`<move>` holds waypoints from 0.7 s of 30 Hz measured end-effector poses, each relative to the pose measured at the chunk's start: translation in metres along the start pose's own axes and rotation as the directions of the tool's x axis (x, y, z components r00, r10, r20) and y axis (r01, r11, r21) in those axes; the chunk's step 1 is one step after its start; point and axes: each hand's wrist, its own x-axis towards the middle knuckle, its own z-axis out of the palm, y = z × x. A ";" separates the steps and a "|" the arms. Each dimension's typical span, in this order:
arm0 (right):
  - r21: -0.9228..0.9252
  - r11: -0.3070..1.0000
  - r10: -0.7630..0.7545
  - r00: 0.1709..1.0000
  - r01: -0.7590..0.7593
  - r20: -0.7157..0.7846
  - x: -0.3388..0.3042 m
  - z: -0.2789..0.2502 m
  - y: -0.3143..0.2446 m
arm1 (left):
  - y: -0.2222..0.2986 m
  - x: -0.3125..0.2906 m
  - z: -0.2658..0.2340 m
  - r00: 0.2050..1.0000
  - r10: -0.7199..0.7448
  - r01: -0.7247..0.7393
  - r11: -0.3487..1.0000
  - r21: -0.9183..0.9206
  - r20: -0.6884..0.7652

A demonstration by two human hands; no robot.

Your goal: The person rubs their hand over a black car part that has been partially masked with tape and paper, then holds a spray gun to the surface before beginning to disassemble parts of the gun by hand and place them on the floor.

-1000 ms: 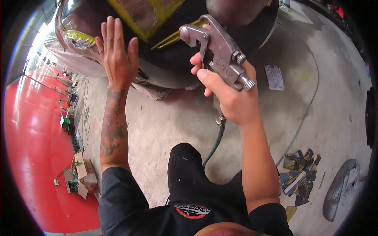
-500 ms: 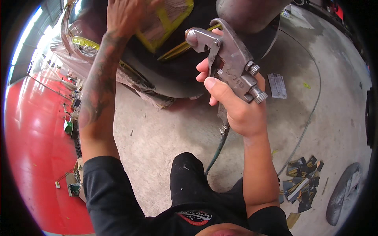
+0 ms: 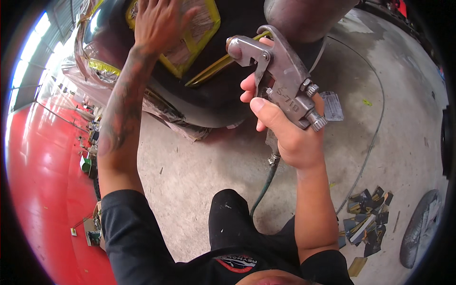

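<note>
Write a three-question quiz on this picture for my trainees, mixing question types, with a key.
1. Which hand holds the grey metal spray gun? A) The left. B) The right.
2. True or false: a dark green flexible hose runs from the bottom of the gun's handle.
3. Fill in: In this view, the left hand overlaps a brownish masked patch bordered in ____.

Key: 1. B, the right hand. 2. True. 3. Yellow.

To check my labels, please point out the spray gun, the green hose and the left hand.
Spray gun (image 3: 287, 72): head view, middle of its body.
Green hose (image 3: 264, 187): head view, stretch below the gun.
Left hand (image 3: 157, 24): head view, back of the hand.
</note>
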 end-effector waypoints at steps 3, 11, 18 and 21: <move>-0.017 0.999 -0.045 0.999 0.045 -0.025 0.003 0.002 0.001 | 0.006 0.032 0.007 0.997 0.073 -0.073 0.997 0.024 0.024; -0.072 0.997 0.008 1.000 -0.010 -0.023 0.003 -0.014 -0.001 | 0.034 -0.005 0.004 0.980 0.145 -0.134 0.987 -0.088 0.135; -0.087 0.996 0.016 0.999 -0.019 -0.031 0.002 -0.017 0.003 | 0.038 -0.043 0.018 0.975 0.205 -0.194 0.974 -0.120 0.089; -0.089 0.995 0.032 0.999 -0.034 -0.021 0.002 -0.016 0.003 | 0.039 -0.063 0.024 0.973 0.203 -0.187 0.972 -0.140 0.106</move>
